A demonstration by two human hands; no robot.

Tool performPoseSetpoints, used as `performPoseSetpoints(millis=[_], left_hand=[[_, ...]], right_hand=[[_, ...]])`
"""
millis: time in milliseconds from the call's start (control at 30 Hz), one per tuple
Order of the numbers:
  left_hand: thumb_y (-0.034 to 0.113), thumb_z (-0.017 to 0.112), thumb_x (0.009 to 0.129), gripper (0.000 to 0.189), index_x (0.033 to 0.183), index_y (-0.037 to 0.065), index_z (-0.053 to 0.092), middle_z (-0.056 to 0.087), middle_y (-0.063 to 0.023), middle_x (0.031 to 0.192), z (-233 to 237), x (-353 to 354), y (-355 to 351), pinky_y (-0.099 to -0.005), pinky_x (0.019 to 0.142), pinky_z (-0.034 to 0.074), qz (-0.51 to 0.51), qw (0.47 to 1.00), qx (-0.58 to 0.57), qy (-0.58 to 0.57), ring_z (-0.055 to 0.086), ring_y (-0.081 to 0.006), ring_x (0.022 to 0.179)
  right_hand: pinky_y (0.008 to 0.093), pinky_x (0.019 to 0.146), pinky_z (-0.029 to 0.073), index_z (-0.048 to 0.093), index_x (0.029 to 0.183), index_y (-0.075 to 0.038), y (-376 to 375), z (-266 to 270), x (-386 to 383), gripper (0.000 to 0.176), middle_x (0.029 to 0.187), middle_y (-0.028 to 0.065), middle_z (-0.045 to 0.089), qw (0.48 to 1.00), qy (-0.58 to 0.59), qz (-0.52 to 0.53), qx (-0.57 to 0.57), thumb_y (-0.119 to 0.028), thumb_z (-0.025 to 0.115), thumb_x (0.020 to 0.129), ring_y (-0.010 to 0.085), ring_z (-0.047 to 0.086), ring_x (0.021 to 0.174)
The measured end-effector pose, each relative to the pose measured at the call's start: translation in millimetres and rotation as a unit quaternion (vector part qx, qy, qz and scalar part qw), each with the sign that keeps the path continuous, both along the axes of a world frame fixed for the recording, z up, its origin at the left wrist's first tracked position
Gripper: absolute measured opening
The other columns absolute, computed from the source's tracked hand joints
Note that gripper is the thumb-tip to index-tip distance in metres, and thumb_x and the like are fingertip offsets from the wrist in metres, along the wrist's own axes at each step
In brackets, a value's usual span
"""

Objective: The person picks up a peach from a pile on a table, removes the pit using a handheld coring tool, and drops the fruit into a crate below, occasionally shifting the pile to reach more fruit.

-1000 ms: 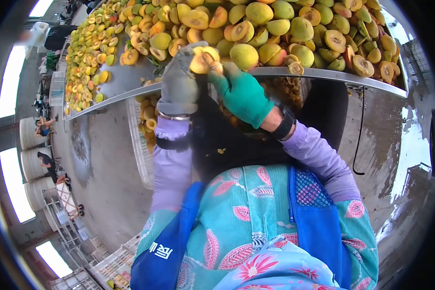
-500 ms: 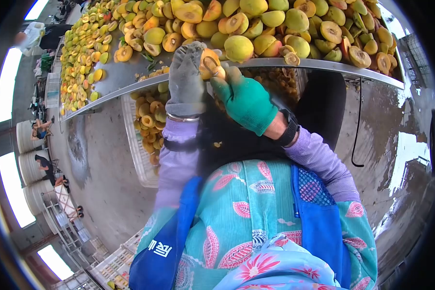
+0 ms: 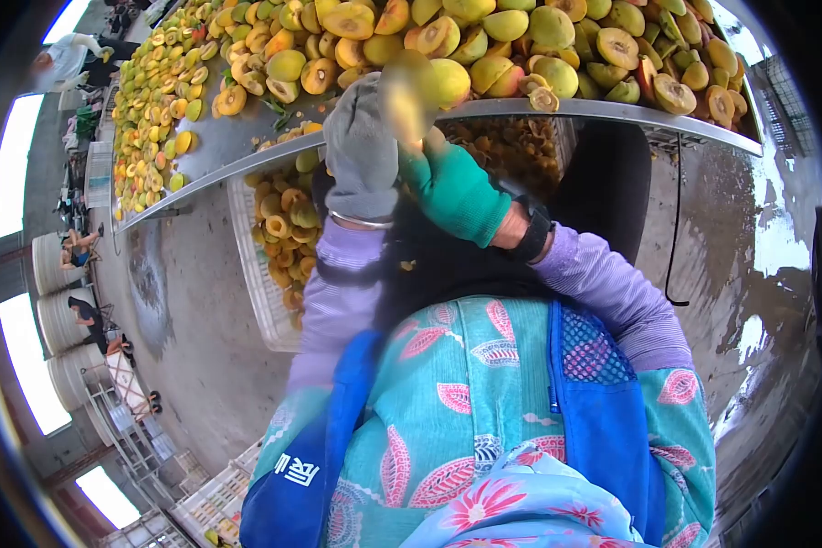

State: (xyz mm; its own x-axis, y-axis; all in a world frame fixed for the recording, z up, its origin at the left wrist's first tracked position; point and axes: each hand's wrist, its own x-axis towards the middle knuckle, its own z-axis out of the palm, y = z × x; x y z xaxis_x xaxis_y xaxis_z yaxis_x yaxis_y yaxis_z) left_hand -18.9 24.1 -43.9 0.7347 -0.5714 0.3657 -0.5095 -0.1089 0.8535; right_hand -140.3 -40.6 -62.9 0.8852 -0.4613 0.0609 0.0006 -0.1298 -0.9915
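My left hand [image 3: 363,151], in a grey glove, is closed round one side of a yellow fruit piece [image 3: 405,114] at the table's front edge. The piece is smeared by motion. My right hand [image 3: 458,187], in a green glove with bare fingertips showing, is closed at the lower right of the same piece; whether it also grips a tool is too blurred to tell. Just beyond the hands, halved yellow and green fruit [image 3: 347,22] lies heaped on the metal table [image 3: 233,137].
Below the table, a white crate [image 3: 269,301] holds fruit pieces on the left, and more pieces [image 3: 511,151] lie under the edge. A dark hooked rod [image 3: 677,228] hangs at the right. People [image 3: 87,315] sit far left; another person [image 3: 68,62] is at the table's far end.
Both hands have shifted slightly, and the fruit piece has turned from showing its cut face to a blurred, narrower side. The curved tool seen against it before no longer shows clearly.
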Motion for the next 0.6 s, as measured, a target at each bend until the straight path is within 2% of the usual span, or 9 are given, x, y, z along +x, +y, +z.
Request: performPoseSetpoints(millis=[67,167,200,300,333,433,467,567,600], left_hand=[[0.023,0.046,0.099,0.031,0.109,0.000,0.063,0.069,-0.0062,0.096,19,7,-1,-0.0263,0.073,0.053,-0.087,0.964,0.154,-0.198,0.066,-0.0139,0.080],[0.018,0.047,0.096,0.026,0.108,0.001,0.063,0.070,-0.0067,0.092,29,-4,-12,-0.0269,0.070,0.053,-0.042,0.992,0.070,0.093,0.067,-0.0148,0.076],[0.014,0.049,0.092,0.023,0.104,0.003,0.064,0.069,-0.0062,0.093,30,-4,-11,-0.0267,0.072,0.053,-0.064,0.994,0.070,0.060,0.066,-0.0145,0.080],[0.011,0.052,0.087,0.021,0.102,0.003,0.065,0.068,-0.0071,0.094,47,4,-9,-0.0275,0.076,0.052,-0.128,0.962,0.108,-0.215,0.066,-0.0169,0.085],[0.011,0.050,0.089,0.021,0.102,0.004,0.065,0.068,-0.0077,0.096,65,-11,-10,-0.0289,0.079,0.051,-0.111,0.973,0.158,-0.126,0.065,-0.0194,0.089],[0.008,0.050,0.087,0.022,0.104,0.005,0.064,0.067,-0.0104,0.098,57,-2,-14,-0.0306,0.080,0.051,-0.134,0.955,0.151,-0.219,0.066,-0.0227,0.088],[0.007,0.051,0.085,0.022,0.102,0.005,0.065,0.067,-0.0115,0.099,25,20,-8,-0.0308,0.080,0.051,-0.052,0.894,0.146,-0.420,0.066,-0.0234,0.089],[0.009,0.050,0.085,0.022,0.099,0.003,0.066,0.068,-0.0124,0.094,65,2,-20,-0.0299,0.078,0.052,-0.218,0.942,0.223,-0.127,0.066,-0.0249,0.085],[0.013,0.046,0.089,0.024,0.096,0.004,0.067,0.069,-0.0108,0.088,27,27,-19,-0.0281,0.072,0.052,-0.108,0.842,0.134,-0.512,0.067,-0.0216,0.079]], right_hand=[[0.0490,0.065,0.045,0.050,0.098,0.000,6,-1,0,0.034,0.082,0.0268,0.061,0.997,-0.023,-0.006,0.078,-0.034,0.047,0.097,0.0455,0.059,0.077],[0.0467,0.065,0.046,0.052,0.097,0.000,18,-1,8,0.034,0.082,0.0253,0.061,0.987,-0.070,-0.040,0.137,-0.033,0.047,0.098,0.0427,0.060,0.075],[0.0463,0.064,0.046,0.053,0.096,0.000,12,2,6,0.033,0.081,0.0249,0.061,0.991,-0.060,-0.028,0.119,-0.032,0.047,0.098,0.0416,0.060,0.075],[0.0449,0.061,0.046,0.052,0.095,0.000,-7,10,1,0.031,0.078,0.0237,0.061,0.996,-0.029,-0.005,0.087,-0.031,0.050,0.097,0.0397,0.061,0.072],[0.0448,0.061,0.046,0.051,0.095,0.000,-5,12,1,0.031,0.076,0.0234,0.060,0.995,-0.037,-0.010,0.095,-0.031,0.050,0.097,0.0400,0.061,0.071],[0.0456,0.056,0.045,0.050,0.094,-0.001,-2,9,1,0.030,0.070,0.0216,0.059,0.998,-0.031,-0.046,0.014,-0.031,0.051,0.097,0.0392,0.059,0.063],[0.0457,0.054,0.045,0.050,0.093,-0.001,-4,7,0,0.030,0.068,0.0213,0.058,0.999,-0.026,-0.036,0.007,-0.031,0.050,0.097,0.0380,0.059,0.060],[0.0443,0.048,0.043,0.050,0.092,-0.002,-4,-1,-1,0.032,0.061,0.0167,0.054,0.994,-0.076,-0.021,0.071,-0.033,0.050,0.097,0.0313,0.055,0.051],[0.0435,0.046,0.042,0.050,0.091,-0.002,-1,-2,-1,0.032,0.059,0.0146,0.053,0.989,-0.102,-0.014,0.105,-0.034,0.050,0.097,0.0285,0.054,0.048]])
